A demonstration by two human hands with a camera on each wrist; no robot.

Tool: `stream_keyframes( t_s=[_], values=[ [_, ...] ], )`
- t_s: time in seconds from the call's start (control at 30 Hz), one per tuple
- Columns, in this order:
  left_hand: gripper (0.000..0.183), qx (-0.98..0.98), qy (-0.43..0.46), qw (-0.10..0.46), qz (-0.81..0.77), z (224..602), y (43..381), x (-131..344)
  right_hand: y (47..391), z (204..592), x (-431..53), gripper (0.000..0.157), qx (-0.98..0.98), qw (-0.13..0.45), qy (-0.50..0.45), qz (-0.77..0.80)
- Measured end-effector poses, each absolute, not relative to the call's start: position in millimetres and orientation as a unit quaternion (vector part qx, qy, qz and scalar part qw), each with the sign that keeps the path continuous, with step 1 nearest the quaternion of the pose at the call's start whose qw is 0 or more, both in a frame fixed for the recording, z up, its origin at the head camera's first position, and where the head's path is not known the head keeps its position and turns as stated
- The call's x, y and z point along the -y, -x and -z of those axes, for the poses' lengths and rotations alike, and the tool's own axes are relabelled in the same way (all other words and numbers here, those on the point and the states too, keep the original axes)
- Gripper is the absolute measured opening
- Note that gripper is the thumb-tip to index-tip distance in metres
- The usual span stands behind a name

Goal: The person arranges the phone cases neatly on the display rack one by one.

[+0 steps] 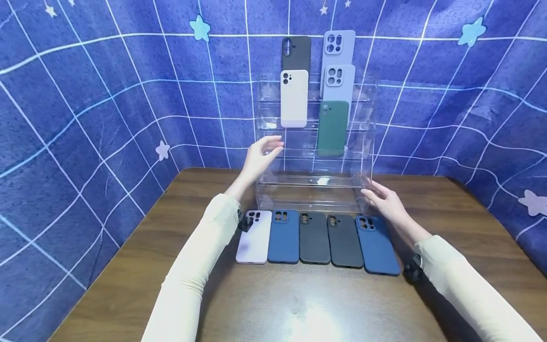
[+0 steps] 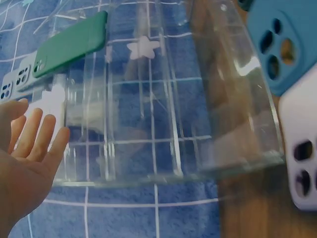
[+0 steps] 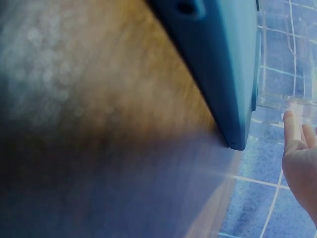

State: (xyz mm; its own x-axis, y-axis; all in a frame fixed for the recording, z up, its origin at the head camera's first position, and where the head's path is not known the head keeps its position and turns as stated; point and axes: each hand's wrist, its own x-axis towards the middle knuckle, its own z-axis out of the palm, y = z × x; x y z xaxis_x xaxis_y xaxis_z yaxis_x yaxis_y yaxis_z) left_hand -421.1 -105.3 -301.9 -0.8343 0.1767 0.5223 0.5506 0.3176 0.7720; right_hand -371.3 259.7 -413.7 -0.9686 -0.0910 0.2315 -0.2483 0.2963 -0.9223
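A clear acrylic tiered stand (image 1: 307, 194) stands on the table, holding upright phone cases. Among them are a white phone case (image 1: 294, 102) and a green phone case (image 1: 332, 130). My left hand (image 1: 264, 154) is at the stand's left side, below the white case. Its fingers are extended and loosely bent, with nothing between them; the left wrist view shows the palm. By the stand's lower right side is my right hand (image 1: 386, 202), its fingers stretched toward the clear side panel. Whether those fingertips touch the panel, I cannot tell.
In front of the stand lies a row of phone cases: a lilac one (image 1: 255, 242), blue ones (image 1: 284, 242) and black ones (image 1: 315, 242). Higher on the stand are a black case (image 1: 296, 52) and light purple cases (image 1: 344, 50). Behind hangs a blue patterned cloth (image 1: 205, 95).
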Motion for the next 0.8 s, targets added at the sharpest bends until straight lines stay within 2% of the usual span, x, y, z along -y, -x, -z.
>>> stream_keyframes(
  t_s=[0.3,0.53,0.8],
  values=[
    [0.030,0.801,0.239,0.176,0.520,299,375,123,370,414,-260,0.060,0.801,0.075,-0.109,-0.584],
    [0.032,0.799,0.231,0.181,0.525,338,400,154,371,416,-261,0.061,0.805,0.076,-0.108,-0.578],
    [0.031,0.809,0.206,0.185,0.519,358,395,181,371,417,-260,0.059,0.801,0.074,-0.111,-0.583]
  ],
)
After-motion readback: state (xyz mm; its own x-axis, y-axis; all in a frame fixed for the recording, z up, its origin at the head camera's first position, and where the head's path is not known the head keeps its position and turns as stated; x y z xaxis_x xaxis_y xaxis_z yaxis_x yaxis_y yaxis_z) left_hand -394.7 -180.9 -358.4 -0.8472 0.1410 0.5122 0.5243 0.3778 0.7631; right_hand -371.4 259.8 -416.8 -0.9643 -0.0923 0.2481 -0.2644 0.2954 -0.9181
